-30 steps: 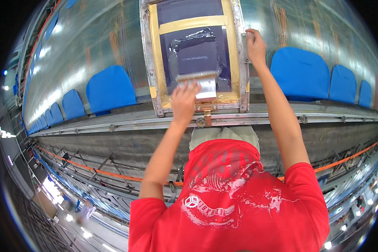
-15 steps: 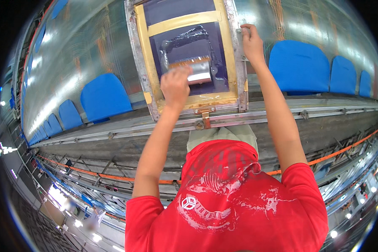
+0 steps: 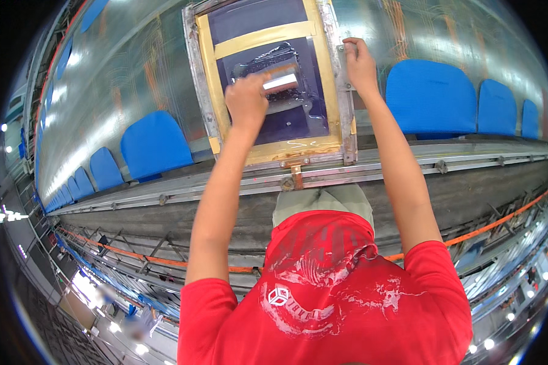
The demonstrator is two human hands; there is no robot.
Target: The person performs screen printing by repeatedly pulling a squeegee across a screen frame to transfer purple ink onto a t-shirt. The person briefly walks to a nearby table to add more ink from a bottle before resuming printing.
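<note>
A metal-framed printing screen (image 3: 202,91) with yellow tape round its dark blue mesh lies on a long glossy table. My left hand (image 3: 245,102) grips a squeegee (image 3: 280,79) with a wooden handle, pressed on the dark inked mesh near the screen's middle. My right hand (image 3: 359,61) holds the screen's right frame rail at its far end. A small metal bracket (image 3: 295,173) sits at the frame's near edge, over the table rail.
Blue fabric panels lie in a row on the table: one (image 3: 155,145) to the left of the screen, one (image 3: 431,97) to the right, several more beyond. A metal rail (image 3: 444,165) runs along the table's near edge. My red shirt fills the lower view.
My left hand has pushed the squeegee away from me, from the screen's near edge up to its middle. My right hand has stayed on the frame rail.
</note>
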